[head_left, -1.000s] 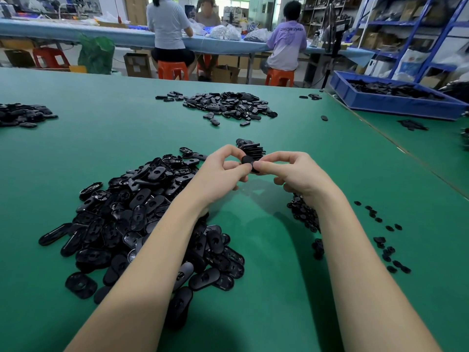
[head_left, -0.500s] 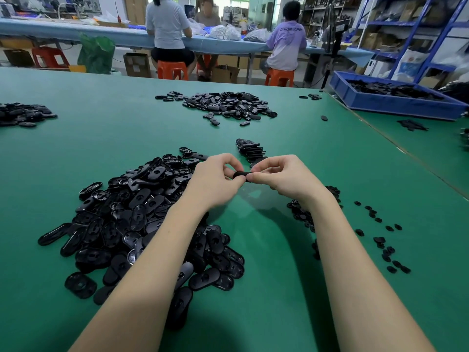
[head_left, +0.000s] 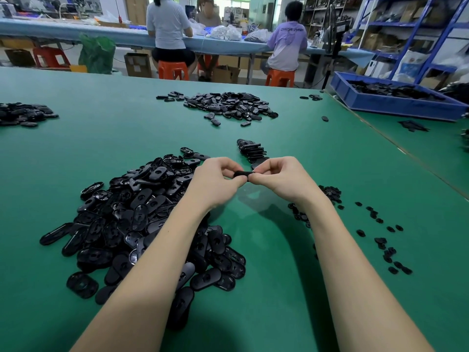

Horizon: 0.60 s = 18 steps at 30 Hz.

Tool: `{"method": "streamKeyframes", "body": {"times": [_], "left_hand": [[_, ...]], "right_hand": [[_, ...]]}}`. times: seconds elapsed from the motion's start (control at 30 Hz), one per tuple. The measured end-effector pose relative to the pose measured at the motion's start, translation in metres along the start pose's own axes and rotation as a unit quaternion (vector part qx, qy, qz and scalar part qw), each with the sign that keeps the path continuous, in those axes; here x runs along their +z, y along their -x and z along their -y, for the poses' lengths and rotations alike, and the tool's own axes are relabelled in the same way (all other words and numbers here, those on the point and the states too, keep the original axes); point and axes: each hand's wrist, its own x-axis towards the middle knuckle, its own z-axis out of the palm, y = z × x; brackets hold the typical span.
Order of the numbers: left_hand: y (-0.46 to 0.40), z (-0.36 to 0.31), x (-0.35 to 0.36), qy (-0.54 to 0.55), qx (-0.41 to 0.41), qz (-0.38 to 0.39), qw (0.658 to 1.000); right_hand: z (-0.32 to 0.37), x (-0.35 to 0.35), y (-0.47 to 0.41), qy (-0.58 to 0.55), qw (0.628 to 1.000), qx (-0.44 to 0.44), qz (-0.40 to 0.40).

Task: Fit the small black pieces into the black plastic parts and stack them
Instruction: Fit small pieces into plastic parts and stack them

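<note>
While both hands' fingers pinch one black part [head_left: 242, 173] | heap [head_left: 142, 212] left | stack [head_left: 251, 151] behind

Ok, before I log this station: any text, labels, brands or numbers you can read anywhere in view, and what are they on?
"CHINA" then a second word, blurred, perhaps "NAVA": across the back of the purple shirt of the person seated at the far table.
Printing on the white bag by the blue shelves: too blurred to read.
Cardboard boxes under the far table: no legible marks.
Black plastic parts and blue bin: no text visible.
</note>
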Motion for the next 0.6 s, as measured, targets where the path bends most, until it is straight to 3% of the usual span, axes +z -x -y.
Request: {"method": "streamKeyframes", "body": {"times": [0.27,0.6], "left_hand": [[-0.0005,0.0027,-0.0021,-0.015,-0.016,0.030,0.999],[-0.0007,0.0056,0.0025,-0.031,-0.018,-0.004,0.999]], "right_hand": [[-0.0031,0.0036,0.0008,0.019,1.000,-0.017,-0.001],[-0.0048,0.0060,0.0012,0.021,0.999,-0.038,-0.008]]}}
